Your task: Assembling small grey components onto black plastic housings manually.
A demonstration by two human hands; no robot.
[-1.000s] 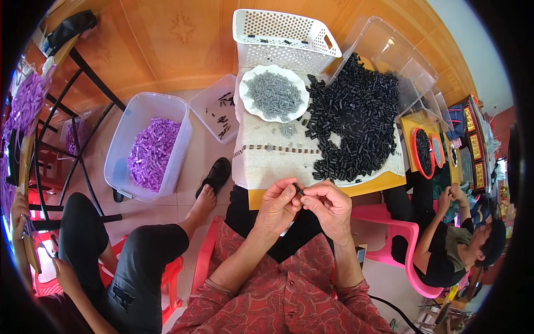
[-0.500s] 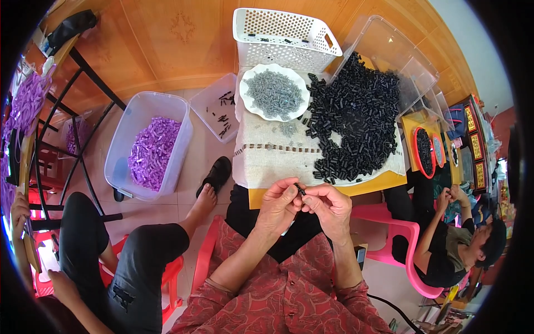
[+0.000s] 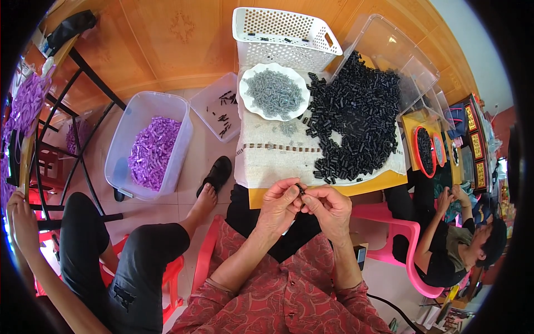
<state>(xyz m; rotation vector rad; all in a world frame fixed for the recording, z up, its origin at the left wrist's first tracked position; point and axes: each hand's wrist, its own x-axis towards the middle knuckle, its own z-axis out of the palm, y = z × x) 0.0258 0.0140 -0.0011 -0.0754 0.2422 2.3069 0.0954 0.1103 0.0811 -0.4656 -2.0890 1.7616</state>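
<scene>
Over the table's near edge, my left hand (image 3: 280,201) and my right hand (image 3: 327,205) meet with fingertips pinched on one small black plastic piece (image 3: 301,189). Its ends are partly covered by the fingers. Just beyond, a large heap of black plastic pieces (image 3: 356,111) spreads over the pale cloth (image 3: 272,167) on the right. A white scalloped plate (image 3: 248,107) full of small clear grey pieces (image 3: 275,92) stands left of the heap. A few clear pieces (image 3: 287,129) lie loose on the cloth below it.
A white perforated basket (image 3: 278,53) stands at the back, with a clear bin (image 3: 384,33) beside it. On the floor at left sit a tub (image 3: 114,150) of purple pieces and a shallow tray (image 3: 208,106) of dark pieces. People sit at left and right; a pink chair (image 3: 409,234) is close by.
My hands stay pinched on the black piece in almost the same spot. At the far left, the other person's arm has shifted, with a hand now raised near the table edge.
</scene>
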